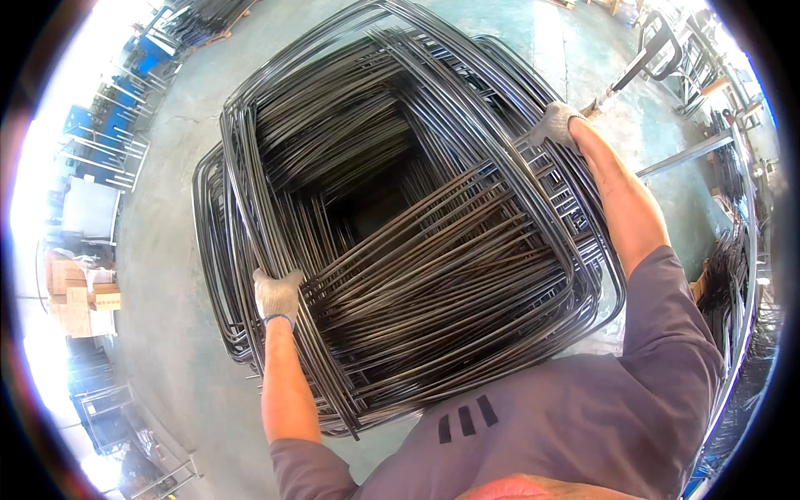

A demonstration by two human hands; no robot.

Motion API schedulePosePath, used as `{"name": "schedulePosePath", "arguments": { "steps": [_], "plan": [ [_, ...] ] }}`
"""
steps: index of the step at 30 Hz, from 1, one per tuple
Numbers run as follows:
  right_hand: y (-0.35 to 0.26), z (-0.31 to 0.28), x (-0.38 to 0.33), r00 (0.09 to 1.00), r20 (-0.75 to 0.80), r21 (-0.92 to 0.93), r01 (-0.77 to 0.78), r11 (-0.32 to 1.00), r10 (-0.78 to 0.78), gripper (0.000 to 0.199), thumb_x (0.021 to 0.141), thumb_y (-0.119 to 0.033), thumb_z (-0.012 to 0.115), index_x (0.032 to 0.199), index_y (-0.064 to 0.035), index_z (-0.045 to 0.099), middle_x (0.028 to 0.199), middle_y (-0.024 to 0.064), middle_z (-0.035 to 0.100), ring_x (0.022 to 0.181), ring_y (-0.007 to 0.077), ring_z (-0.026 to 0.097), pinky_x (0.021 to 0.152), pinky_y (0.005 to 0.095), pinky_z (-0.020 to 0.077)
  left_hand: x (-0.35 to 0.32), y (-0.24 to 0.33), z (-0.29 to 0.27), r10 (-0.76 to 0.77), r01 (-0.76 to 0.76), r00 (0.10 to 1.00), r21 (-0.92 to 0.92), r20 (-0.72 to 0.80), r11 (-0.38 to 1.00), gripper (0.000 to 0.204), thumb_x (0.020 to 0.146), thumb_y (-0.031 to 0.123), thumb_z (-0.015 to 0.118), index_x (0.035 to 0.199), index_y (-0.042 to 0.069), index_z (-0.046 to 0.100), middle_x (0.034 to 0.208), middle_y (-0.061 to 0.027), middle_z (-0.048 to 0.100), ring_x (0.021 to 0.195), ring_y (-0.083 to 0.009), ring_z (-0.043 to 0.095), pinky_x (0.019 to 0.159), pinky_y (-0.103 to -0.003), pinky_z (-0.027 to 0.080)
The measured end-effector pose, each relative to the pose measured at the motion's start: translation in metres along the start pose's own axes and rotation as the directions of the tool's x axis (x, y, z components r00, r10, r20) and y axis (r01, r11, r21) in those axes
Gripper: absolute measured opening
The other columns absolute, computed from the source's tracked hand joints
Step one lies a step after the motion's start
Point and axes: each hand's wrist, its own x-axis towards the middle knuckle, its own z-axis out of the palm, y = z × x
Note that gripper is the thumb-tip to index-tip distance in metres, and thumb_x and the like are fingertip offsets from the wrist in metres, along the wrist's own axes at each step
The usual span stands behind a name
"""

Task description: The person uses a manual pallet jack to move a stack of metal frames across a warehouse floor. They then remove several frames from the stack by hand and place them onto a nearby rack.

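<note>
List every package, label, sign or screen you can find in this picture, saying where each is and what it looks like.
Cardboard boxes: stacked at the left edge on the floor, box-shaped, light brown.
No labels, signs or screens can be made out; the gloved hands grip only a stack of dark bent steel rods.

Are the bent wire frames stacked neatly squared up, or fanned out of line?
Fanned out. The dark wire frames lie rotated against each other, corners offset around the hollow centre; left hand and right hand grip opposite edges.
</note>
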Motion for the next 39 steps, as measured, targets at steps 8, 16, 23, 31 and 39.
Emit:
{"name": "schedulePosePath", "arguments": {
  "steps": [8, 16, 23, 31, 39],
  "plan": [
    [0.004, 0.013, 0.004, 0.998, 0.014, 0.059, 0.057, 0.997, -0.058, 0.090, 0.077, -0.057, 0.099, 0.131, 0.0117, 0.079, 0.124, 0.0229, 0.082, 0.113, 0.0280, 0.079, 0.100, 0.0429, 0.0614, 0.012, -0.018, -0.001, 0.051, -0.055, 0.998, -0.157, -0.027, 0.986, 0.081, 0.084, 0.029, 0.085, 0.144, -0.017, 0.057, 0.128, -0.0322, 0.076, 0.120, -0.0447, 0.074, 0.110, -0.047, 0.054],
    [0.005, 0.047, 0.003, 0.999, 0.002, -0.088, -0.047, 0.995, 0.047, 0.057, 0.084, -0.042, 0.092, 0.122, -0.0001, 0.086, 0.121, 0.0220, 0.084, 0.112, 0.0284, 0.081, 0.101, 0.0383, 0.0623, 0.006, -0.016, 0.011, 0.119, -0.116, 0.985, 0.031, -0.121, 0.993, 0.080, 0.085, 0.035, 0.081, 0.140, -0.019, 0.055, 0.125, -0.0382, 0.073, 0.122, -0.0511, 0.071, 0.110, -0.051, 0.053],
    [0.009, 0.033, 0.005, 0.999, -0.039, -0.061, -0.009, 0.998, 0.006, 0.046, 0.075, -0.031, 0.087, 0.105, 0.0031, 0.085, 0.093, 0.0207, 0.080, 0.083, 0.0269, 0.074, 0.080, 0.0429, 0.0617, -0.002, -0.006, 0.007, 0.053, -0.058, 0.996, -0.072, -0.073, 0.996, 0.077, 0.084, 0.031, 0.083, 0.139, -0.017, 0.057, 0.123, -0.0336, 0.076, 0.118, -0.0481, 0.073, 0.108, -0.050, 0.054],
    [-0.007, 0.001, -0.008, 0.982, -0.144, -0.031, 0.117, 0.993, -0.120, 0.037, 0.082, -0.026, 0.090, 0.098, 0.0069, 0.084, 0.081, 0.0148, 0.075, 0.076, 0.0192, 0.065, 0.071, 0.0429, 0.0593, 0.009, -0.021, 0.000, -0.006, -0.017, 0.996, -0.263, -0.089, 0.965, 0.071, 0.083, 0.026, 0.084, 0.138, -0.013, 0.063, 0.123, -0.0271, 0.079, 0.116, -0.0398, 0.076, 0.107, -0.044, 0.055],
    [-0.051, -0.015, -0.077, 0.966, -0.236, -0.094, 0.084, 0.992, -0.104, 0.033, 0.074, -0.016, 0.087, 0.095, 0.0091, 0.083, 0.078, 0.0176, 0.073, 0.072, 0.0220, 0.068, 0.066, 0.0431, 0.0586, 0.032, -0.061, -0.023, -0.059, 0.068, 0.997, -0.232, 0.049, 0.970, 0.077, 0.089, 0.025, 0.087, 0.149, -0.015, 0.060, 0.134, -0.0267, 0.077, 0.122, -0.0332, 0.075, 0.112, -0.043, 0.055]
  ]
}}
